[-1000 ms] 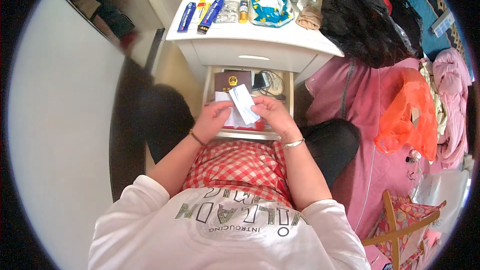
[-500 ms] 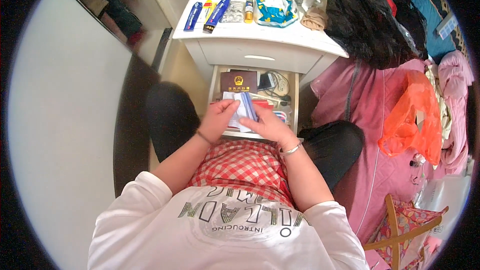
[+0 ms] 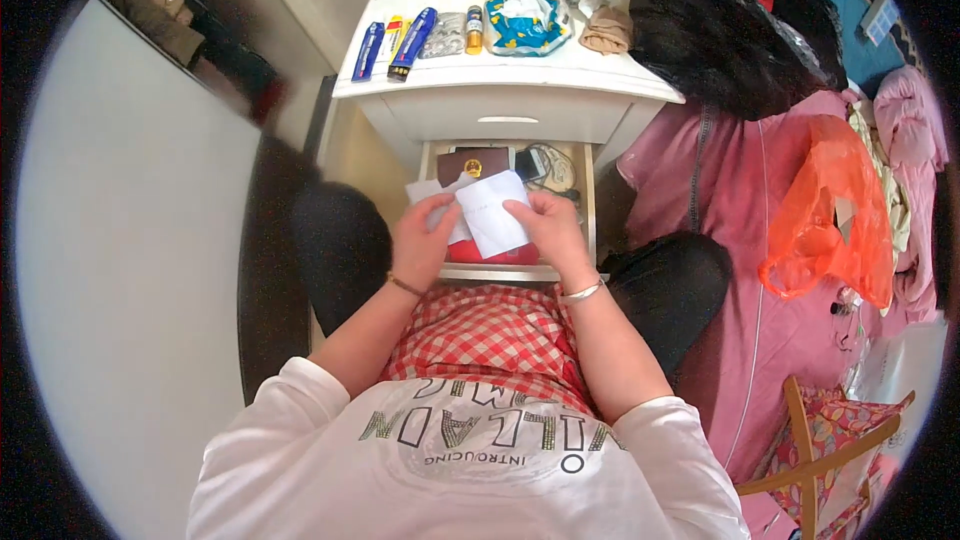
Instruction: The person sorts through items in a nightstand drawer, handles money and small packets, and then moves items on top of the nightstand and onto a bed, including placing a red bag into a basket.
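Observation:
Above the pulled-out drawer (image 3: 592,200), my right hand (image 3: 558,230) pinches a white sheet of paper (image 3: 493,215) at its right edge. My left hand (image 3: 420,240) grips another piece of white paper (image 3: 424,189), which lies partly behind the first and reaches its left edge. Under the papers, a maroon booklet (image 3: 480,160) with a gold emblem lies at the drawer's back, beside a dark phone (image 3: 528,166) and a coiled cord (image 3: 556,172). Something red (image 3: 490,253) shows at the drawer's front; the papers hide part of the contents.
The white nightstand top (image 3: 440,78) carries blue boxes (image 3: 412,44), a small brown bottle (image 3: 474,30) and a tissue pack (image 3: 526,24). A black plastic bag (image 3: 730,30) and an orange bag (image 3: 830,220) lie on pink bedding (image 3: 690,340) at right. A white panel (image 3: 130,240) stands at left.
My hands have drawn apart, and the bundled papers with blue edges now show as separate white sheets. The whole view has shifted slightly.

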A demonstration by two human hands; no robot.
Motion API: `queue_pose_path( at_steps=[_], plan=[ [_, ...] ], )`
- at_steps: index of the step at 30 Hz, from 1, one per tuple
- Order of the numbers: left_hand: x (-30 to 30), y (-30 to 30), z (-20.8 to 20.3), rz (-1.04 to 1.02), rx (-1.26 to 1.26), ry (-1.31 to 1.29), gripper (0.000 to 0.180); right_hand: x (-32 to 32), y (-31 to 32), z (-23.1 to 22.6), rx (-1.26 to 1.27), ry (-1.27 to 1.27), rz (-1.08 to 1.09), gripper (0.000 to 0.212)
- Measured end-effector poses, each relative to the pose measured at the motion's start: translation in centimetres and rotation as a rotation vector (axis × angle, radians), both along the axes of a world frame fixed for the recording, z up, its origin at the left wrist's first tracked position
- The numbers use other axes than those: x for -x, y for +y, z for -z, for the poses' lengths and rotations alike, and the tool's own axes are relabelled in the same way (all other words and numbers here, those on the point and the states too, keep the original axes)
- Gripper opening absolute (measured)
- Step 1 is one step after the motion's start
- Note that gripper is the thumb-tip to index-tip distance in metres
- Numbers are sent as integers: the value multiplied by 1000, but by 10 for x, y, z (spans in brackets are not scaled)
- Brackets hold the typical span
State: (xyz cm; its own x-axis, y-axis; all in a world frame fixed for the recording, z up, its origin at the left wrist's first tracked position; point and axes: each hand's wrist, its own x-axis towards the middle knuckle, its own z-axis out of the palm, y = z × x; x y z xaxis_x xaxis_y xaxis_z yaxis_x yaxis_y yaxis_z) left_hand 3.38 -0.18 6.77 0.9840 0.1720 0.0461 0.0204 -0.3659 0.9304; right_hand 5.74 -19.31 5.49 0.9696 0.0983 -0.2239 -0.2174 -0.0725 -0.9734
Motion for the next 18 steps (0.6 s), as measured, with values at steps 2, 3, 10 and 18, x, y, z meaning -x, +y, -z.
queue_pose_path(
  at_steps=[2,3,10,18],
  plan=[
    [2,3,4,-6,-24,-17,23,5,7,-11,143,-159,132,25],
    [4,4,6,-14,-45,-32,24,6,10,-14,175,-193,157,24],
    [10,-18,-2,276,291,211,36,19,23,-16,380,-544,193,22],
    [3,-18,-10,375,645,362,31,24,33,-11,213,-462,-13,26]
  ],
)
